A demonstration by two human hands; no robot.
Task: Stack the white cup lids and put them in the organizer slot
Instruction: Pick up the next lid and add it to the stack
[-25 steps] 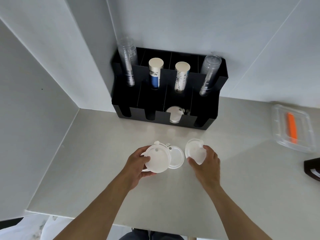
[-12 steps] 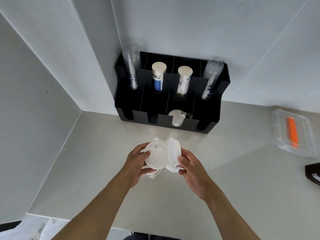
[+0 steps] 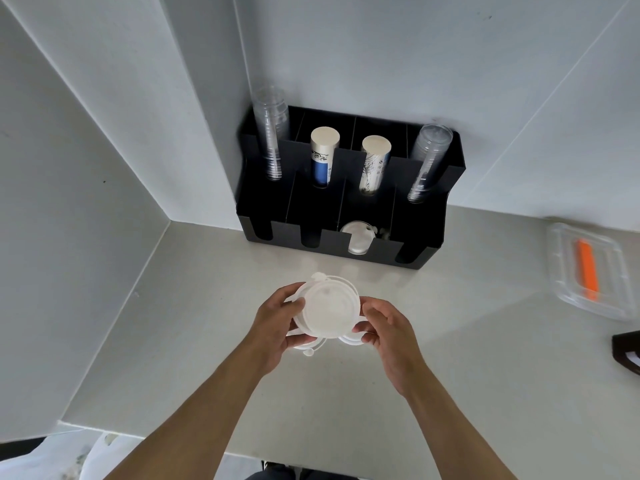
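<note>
A stack of white cup lids (image 3: 327, 311) is held just above the counter, in front of the black organizer (image 3: 429, 202). My left hand (image 3: 277, 323) grips the stack's left edge, and my right hand (image 3: 384, 323) grips its right edge. The lids overlap unevenly, with small tabs sticking out at the top and bottom. More white lids (image 3: 358, 239) lie in the organizer's third front slot from the left. The other front slots look dark and I cannot see into them.
The organizer's back row holds two clear cup stacks (image 3: 272, 133) and two paper cup stacks (image 3: 322, 155). A clear plastic container (image 3: 561, 271) with an orange item (image 3: 587, 268) lies at the right. A dark object (image 3: 627, 351) sits at the right edge. Walls close in at left and behind.
My right hand picked a lid off the counter and brought it onto the lids in my left hand. Both hands now hold the one stack together.
</note>
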